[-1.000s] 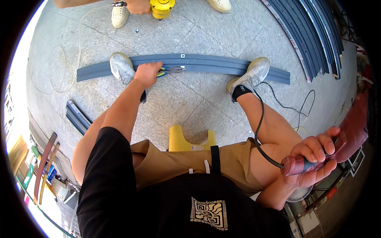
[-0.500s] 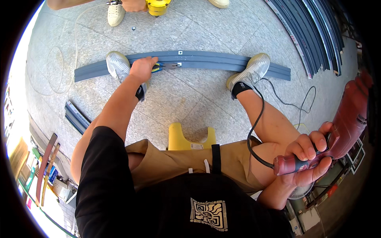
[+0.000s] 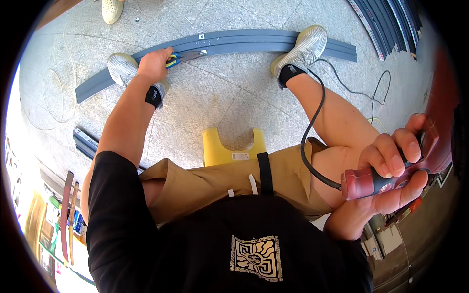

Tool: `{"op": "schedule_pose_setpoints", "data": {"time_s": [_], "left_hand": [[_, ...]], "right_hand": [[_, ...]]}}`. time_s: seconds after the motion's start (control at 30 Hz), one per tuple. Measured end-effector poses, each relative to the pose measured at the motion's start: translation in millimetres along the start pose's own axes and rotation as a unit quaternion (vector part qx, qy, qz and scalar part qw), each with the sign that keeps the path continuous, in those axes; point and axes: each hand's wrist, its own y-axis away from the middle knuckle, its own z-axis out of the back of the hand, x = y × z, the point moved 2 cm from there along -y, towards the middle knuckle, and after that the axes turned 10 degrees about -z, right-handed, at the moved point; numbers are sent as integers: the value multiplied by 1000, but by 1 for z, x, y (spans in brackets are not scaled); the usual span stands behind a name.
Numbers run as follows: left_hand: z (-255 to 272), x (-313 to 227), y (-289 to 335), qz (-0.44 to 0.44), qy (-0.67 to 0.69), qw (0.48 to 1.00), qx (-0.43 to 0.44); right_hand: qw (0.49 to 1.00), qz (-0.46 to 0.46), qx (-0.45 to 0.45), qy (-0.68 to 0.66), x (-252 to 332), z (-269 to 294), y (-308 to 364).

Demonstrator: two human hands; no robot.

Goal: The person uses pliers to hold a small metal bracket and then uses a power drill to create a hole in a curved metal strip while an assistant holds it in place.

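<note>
My left hand (image 3: 154,65) is closed round the blue and yellow handles of a pair of pliers (image 3: 188,56). The pliers' jaws reach to a small white tab (image 3: 203,52) at the near edge of a long grey ribbed strip (image 3: 249,41) on the floor. A second white tab (image 3: 201,36) sits on the strip's far side. My shoes rest on the strip on either side of the pliers. Off to the right, my right hand (image 3: 391,158) grips a dark red corded power tool (image 3: 359,183) by its handle, held up clear of the floor. Its front end is lost in the dark rim.
A yellow stool (image 3: 215,149) stands beneath me. The tool's black cable (image 3: 309,132) runs past my right leg onto the floor. More grey strips (image 3: 378,24) lie far right, shorter ones (image 3: 85,141) at left. Another person's shoe (image 3: 112,10) shows at the far left.
The view has shifted, so the strip sits higher in the picture. The red tool is farther into the right rim. The other person's hand and yellow tool have left the view.
</note>
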Motion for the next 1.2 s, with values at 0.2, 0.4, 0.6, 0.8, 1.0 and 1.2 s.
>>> {"op": "schedule_pose_setpoints", "data": {"time_s": [0.2, 0.4, 0.6, 0.8, 1.0, 1.2], "left_hand": [[-4, 1, -2, 25, -26, 999, 21], [-7, 4, -8, 32, -34, 998, 49], [-12, 10, -11, 23, -55, 997, 45], [-11, 10, -11, 24, -49, 997, 50], [-7, 2, -6, 58, -51, 996, 36], [-18, -2, 5, 49, -26, 998, 32]], "right_hand": [[999, -18, 28, 1, 2, 6, -1], [997, -46, 47, -40, 10, 14, -1], [996, -65, 59, 21, 18, 15, -3], [996, -73, 50, 32, 18, 16, 0], [996, -70, 48, 23, 14, 15, -2], [996, -69, 39, 29, 15, 14, -2]]}}
